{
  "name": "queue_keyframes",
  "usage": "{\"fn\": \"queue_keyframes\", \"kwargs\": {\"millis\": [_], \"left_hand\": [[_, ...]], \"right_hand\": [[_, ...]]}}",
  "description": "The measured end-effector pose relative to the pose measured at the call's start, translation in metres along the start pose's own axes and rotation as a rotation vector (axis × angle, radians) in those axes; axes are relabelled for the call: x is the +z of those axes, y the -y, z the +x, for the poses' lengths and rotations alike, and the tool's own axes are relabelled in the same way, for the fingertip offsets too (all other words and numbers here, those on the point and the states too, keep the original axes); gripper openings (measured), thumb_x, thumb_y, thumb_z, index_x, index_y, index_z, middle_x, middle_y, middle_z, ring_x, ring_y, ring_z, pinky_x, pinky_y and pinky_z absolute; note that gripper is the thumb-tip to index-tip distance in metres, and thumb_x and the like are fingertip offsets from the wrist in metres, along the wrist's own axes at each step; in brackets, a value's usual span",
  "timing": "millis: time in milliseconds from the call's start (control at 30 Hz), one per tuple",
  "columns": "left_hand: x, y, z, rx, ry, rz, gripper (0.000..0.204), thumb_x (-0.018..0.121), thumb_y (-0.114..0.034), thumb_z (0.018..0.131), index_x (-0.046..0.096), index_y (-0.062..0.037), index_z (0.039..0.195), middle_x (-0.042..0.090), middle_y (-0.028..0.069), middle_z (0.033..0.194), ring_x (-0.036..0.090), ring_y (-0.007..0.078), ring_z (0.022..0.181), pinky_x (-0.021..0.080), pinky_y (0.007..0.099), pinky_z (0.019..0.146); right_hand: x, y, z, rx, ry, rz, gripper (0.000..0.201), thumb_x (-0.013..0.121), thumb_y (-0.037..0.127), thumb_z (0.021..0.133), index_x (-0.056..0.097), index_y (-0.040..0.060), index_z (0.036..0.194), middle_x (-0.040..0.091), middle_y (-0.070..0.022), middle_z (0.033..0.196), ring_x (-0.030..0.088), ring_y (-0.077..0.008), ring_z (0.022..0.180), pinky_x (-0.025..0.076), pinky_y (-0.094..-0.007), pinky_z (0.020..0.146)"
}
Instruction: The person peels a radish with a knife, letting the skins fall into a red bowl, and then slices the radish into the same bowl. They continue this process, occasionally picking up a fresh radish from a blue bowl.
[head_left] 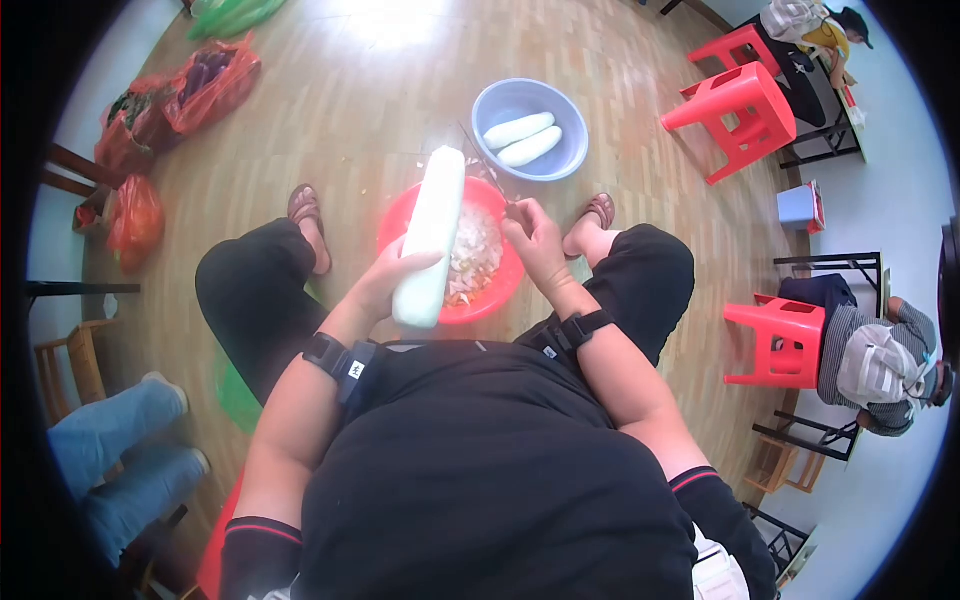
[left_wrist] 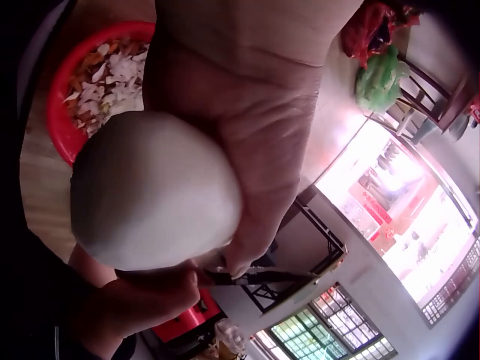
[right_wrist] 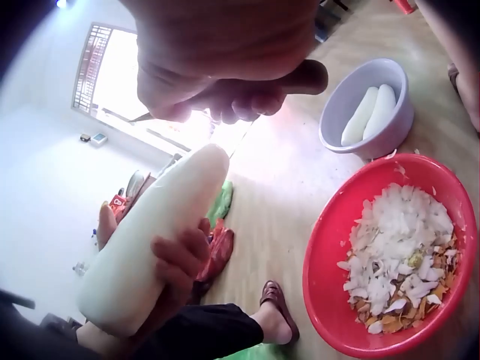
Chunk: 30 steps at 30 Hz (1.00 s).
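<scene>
My left hand (head_left: pixel 392 278) grips a long, peeled white radish (head_left: pixel 432 235) near its lower end. The radish stands tilted over a red basin (right_wrist: pixel 324 289), its far end pointing away from me. In the right wrist view, the fingers and thumb of that hand wrap around the radish. My right hand (head_left: pixel 538 245) is curled round the handle (right_wrist: pixel 307 76) of what looks like a thin-bladed knife, just right of the radish and apart from it. Most of the handle is hidden in the palm. White shavings (right_wrist: pixel 397 232) and orange-brown peelings (right_wrist: pixel 390 322) lie in the basin.
Beyond the red basin, a pale blue basin (head_left: pixel 573 165) holds two peeled white radishes (head_left: pixel 525 138). Red bags (head_left: pixel 215 85) of vegetables lie at the left. A person in jeans (head_left: pixel 120 450) is close on my left. Red stools (head_left: pixel 735 115) and seated people are at the right.
</scene>
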<state>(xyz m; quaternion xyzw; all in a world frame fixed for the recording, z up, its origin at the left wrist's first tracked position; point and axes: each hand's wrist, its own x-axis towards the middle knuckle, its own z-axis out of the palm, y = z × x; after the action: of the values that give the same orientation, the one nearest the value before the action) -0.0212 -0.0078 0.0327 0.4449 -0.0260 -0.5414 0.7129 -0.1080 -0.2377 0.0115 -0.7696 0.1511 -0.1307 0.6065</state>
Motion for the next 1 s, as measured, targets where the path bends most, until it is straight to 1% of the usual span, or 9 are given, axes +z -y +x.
{"fn": "queue_keyframes", "kwargs": {"millis": [67, 167, 300, 400, 600, 667, 767, 833, 1000], "left_hand": [[0.003, -0.002, -0.001, 0.012, -0.023, 0.018, 0.056, 0.069, -0.019, 0.079, 0.043, 0.0028, 0.124, 0.059, 0.0156, 0.104, 0.064, 0.0243, 0.095, 0.056, 0.0357, 0.079], [-0.001, 0.0, 0.001, 0.019, -0.05, 0.027, 0.05, 0.067, -0.018, 0.081, 0.045, 0.002, 0.121, 0.06, 0.0151, 0.101, 0.064, 0.0236, 0.093, 0.057, 0.035, 0.075], [0.001, 0.001, 0.0, 0.006, -0.082, -0.046, 0.047, 0.067, -0.018, 0.08, 0.047, 0.0011, 0.119, 0.061, 0.0152, 0.101, 0.065, 0.0232, 0.091, 0.058, 0.0356, 0.07], [-0.009, 0.01, 0.008, 0.014, -0.034, -0.084, 0.046, 0.066, -0.017, 0.08, 0.048, 0.0008, 0.118, 0.061, 0.0162, 0.1, 0.065, 0.0233, 0.089, 0.058, 0.0361, 0.07], [-0.006, 0.005, 0.003, -0.051, -0.006, -0.053, 0.046, 0.065, -0.017, 0.079, 0.048, 0.0035, 0.117, 0.061, 0.016, 0.101, 0.066, 0.0234, 0.087, 0.057, 0.0331, 0.072], [0.003, 0.004, 0.0, -0.024, -0.04, -0.058, 0.034, 0.063, -0.017, 0.081, 0.053, 0.0012, 0.109, 0.061, 0.0087, 0.089, 0.064, 0.0165, 0.074, 0.055, 0.0297, 0.062], [0.005, 0.002, -0.001, -0.031, -0.023, -0.074, 0.035, 0.063, -0.016, 0.081, 0.053, 0.0017, 0.109, 0.061, 0.0089, 0.089, 0.064, 0.0167, 0.074, 0.056, 0.0297, 0.062], [0.007, 0.0, -0.003, -0.034, -0.031, -0.072, 0.048, 0.063, -0.016, 0.078, 0.046, 0.0054, 0.117, 0.061, 0.0148, 0.097, 0.066, 0.023, 0.082, 0.056, 0.0321, 0.072], [0.0, 0.004, 0.001, -0.028, -0.048, 0.066, 0.046, 0.066, -0.015, 0.077, 0.049, 0.002, 0.116, 0.061, 0.0108, 0.095, 0.064, 0.0187, 0.081, 0.055, 0.031, 0.07]], "right_hand": [[0.0, 0.021, -0.002, -0.126, -0.062, -0.241, 0.029, 0.065, 0.025, 0.082, 0.056, 0.0057, 0.101, 0.06, -0.0078, 0.075, 0.059, -0.018, 0.063, 0.047, -0.0309, 0.06], [0.003, 0.05, -0.01, -0.074, -0.002, -0.433, 0.035, 0.066, 0.027, 0.083, 0.056, 0.01, 0.111, 0.062, -0.0107, 0.077, 0.064, -0.0242, 0.067, 0.05, -0.0341, 0.061], [0.012, 0.057, -0.017, -0.283, 0.182, -0.42, 0.046, 0.064, 0.032, 0.086, 0.051, 0.0164, 0.127, 0.067, -0.0049, 0.085, 0.066, -0.0234, 0.07, 0.052, -0.0354, 0.062], [0.019, 0.056, -0.018, -0.407, 0.229, -0.596, 0.046, 0.064, 0.036, 0.086, 0.053, 0.0161, 0.126, 0.068, -0.0041, 0.084, 0.066, -0.0235, 0.07, 0.052, -0.0355, 0.062], [0.017, 0.039, -0.014, -0.255, 0.125, -0.634, 0.05, 0.062, 0.04, 0.086, 0.05, 0.0118, 0.127, 0.068, -0.0105, 0.088, 0.067, -0.0284, 0.074, 0.052, -0.0388, 0.062], [0.012, 0.028, -0.009, -0.205, 0.057, -0.624, 0.051, 0.06, 0.042, 0.087, 0.05, 0.0102, 0.126, 0.068, -0.0127, 0.089, 0.067, -0.0302, 0.076, 0.052, -0.0405, 0.064], [0.002, 0.015, -0.007, 0.089, -0.026, -0.697, 0.053, 0.052, 0.05, 0.09, 0.05, 0.0085, 0.123, 0.067, -0.017, 0.093, 0.066, -0.0367, 0.082, 0.051, -0.046, 0.068], [0.003, 0.024, -0.007, 0.044, 0.007, -0.626, 0.052, 0.053, 0.049, 0.09, 0.05, 0.0085, 0.123, 0.067, -0.0169, 0.093, 0.066, -0.0367, 0.082, 0.051, -0.0457, 0.068], [0.015, 0.047, -0.015, -0.138, 0.127, -0.578, 0.05, 0.057, 0.046, 0.089, 0.052, 0.009, 0.121, 0.068, -0.0147, 0.087, 0.066, -0.0338, 0.079, 0.052, -0.0425, 0.065]]}}
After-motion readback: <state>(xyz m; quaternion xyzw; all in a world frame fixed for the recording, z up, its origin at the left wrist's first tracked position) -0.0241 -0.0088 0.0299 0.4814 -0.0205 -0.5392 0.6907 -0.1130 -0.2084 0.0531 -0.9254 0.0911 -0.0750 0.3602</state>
